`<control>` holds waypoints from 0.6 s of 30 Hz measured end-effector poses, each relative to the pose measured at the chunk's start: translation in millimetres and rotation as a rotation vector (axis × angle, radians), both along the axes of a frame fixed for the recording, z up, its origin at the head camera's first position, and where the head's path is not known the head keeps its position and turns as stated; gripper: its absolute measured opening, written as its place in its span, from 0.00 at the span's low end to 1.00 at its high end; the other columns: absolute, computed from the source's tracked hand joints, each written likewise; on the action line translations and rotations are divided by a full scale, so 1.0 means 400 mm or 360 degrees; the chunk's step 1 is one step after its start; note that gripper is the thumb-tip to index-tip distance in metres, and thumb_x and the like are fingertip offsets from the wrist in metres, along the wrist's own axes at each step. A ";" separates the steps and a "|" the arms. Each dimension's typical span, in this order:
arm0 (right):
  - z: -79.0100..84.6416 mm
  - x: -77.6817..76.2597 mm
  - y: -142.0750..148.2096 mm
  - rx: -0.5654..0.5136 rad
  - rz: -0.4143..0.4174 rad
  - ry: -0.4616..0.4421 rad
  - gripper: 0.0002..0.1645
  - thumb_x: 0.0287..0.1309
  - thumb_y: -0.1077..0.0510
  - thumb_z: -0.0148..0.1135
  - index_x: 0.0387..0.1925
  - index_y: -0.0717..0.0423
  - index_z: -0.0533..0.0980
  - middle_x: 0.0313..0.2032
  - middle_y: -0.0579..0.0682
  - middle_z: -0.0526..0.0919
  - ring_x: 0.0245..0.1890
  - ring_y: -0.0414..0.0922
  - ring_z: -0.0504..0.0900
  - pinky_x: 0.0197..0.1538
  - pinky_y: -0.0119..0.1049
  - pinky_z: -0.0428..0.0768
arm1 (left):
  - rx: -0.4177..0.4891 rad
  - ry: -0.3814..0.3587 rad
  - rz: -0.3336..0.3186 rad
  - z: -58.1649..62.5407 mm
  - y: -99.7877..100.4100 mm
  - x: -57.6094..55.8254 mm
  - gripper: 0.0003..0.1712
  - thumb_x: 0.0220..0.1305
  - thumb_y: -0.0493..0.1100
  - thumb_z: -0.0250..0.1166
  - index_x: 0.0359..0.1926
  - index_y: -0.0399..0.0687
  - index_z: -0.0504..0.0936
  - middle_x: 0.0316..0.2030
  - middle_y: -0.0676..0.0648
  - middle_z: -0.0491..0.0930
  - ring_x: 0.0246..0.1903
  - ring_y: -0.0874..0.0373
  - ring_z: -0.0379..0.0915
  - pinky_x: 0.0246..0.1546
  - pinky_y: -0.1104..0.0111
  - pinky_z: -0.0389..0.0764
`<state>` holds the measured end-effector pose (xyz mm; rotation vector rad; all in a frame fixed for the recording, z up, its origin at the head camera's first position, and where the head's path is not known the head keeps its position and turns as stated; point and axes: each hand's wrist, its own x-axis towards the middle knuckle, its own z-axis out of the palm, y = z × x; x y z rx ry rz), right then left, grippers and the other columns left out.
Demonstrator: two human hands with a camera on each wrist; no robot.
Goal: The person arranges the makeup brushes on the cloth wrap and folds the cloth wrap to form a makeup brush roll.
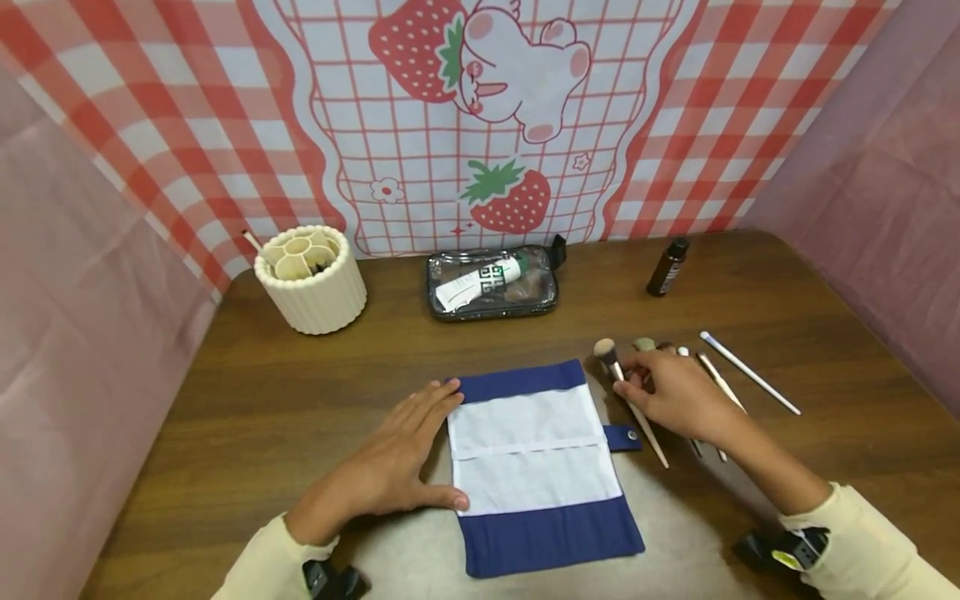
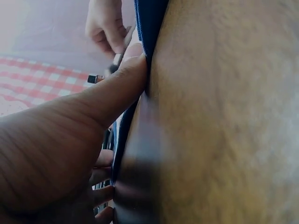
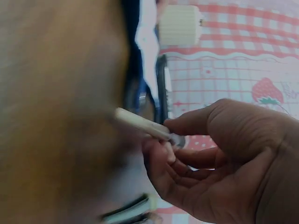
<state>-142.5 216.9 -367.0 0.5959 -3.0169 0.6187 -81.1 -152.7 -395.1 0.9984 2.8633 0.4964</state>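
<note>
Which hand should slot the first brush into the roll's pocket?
Right, probably. The right hand already pinches the big brush beside the roll, with the other brushes under and past it. The left hand lies flat on the roll's left edge, pinning it.

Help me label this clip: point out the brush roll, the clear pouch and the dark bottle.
brush roll (image 1: 536,454), head view, on its white pocket panel.
clear pouch (image 1: 492,284), head view, on its transparent front.
dark bottle (image 1: 666,269), head view, on its labelled body.
</note>
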 end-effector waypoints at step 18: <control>0.075 -0.080 -0.084 -0.1242 0.0106 -0.0548 0.28 0.57 0.58 0.62 0.56 0.62 0.63 0.43 0.63 0.74 0.31 0.52 0.79 0.33 0.49 0.79 | 0.0020 0.0028 -0.0004 -0.003 -0.005 -0.004 0.66 0.39 0.80 0.58 0.71 0.47 0.48 0.71 0.50 0.42 0.70 0.51 0.35 0.64 0.54 0.46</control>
